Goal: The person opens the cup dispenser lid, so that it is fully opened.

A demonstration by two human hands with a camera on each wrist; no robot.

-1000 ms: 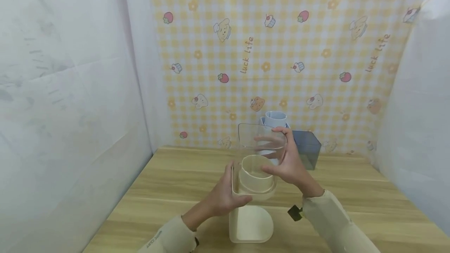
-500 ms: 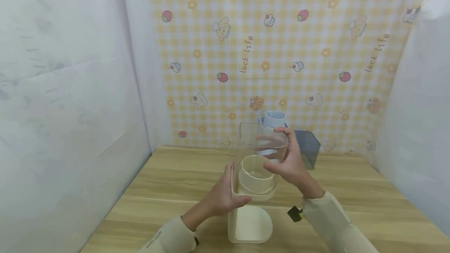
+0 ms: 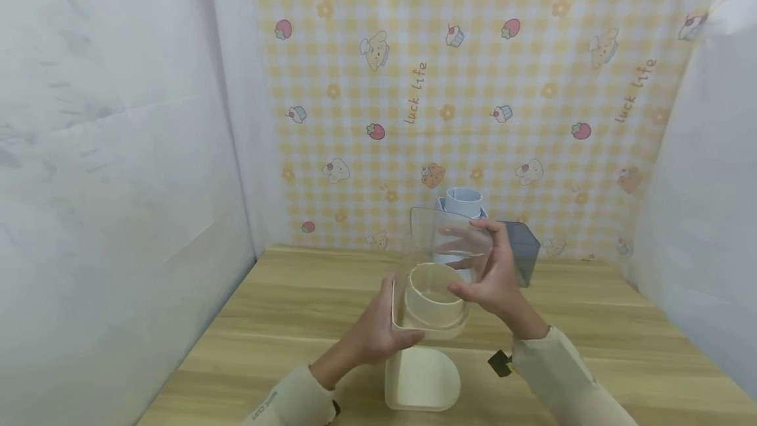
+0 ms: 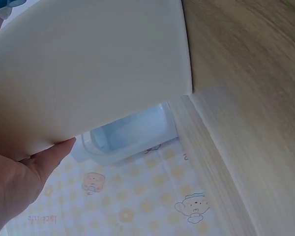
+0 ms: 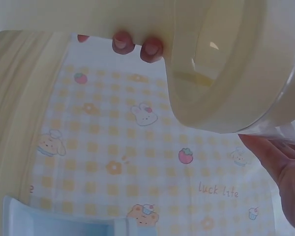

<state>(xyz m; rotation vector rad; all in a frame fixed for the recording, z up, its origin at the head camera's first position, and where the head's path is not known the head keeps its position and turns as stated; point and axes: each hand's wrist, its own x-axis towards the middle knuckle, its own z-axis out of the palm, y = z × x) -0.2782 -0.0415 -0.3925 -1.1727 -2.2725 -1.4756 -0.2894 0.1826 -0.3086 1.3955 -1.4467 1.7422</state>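
A cream plastic stand has a round collar in its upper part and a D-shaped base below. My left hand grips it from the left, thumb along the front; its fingertips show at the panel's edge in the right wrist view. A clear plastic cover rises from around the collar, its upper rim tilted. My right hand holds this cover by its right side, thumb in front and fingers seen through the clear wall. In the left wrist view, the stand's broad cream panel fills the upper left.
Behind the cover stands a similar light-blue stand, partly hidden. A dark-blue translucent box is beside it, near the checked curtain. White sheets close off both sides of the wooden table.
The clear cover and my right hand have shifted slightly to the right. The stand's upper part and my left hand have moved a little right too. Both grips stay the same.
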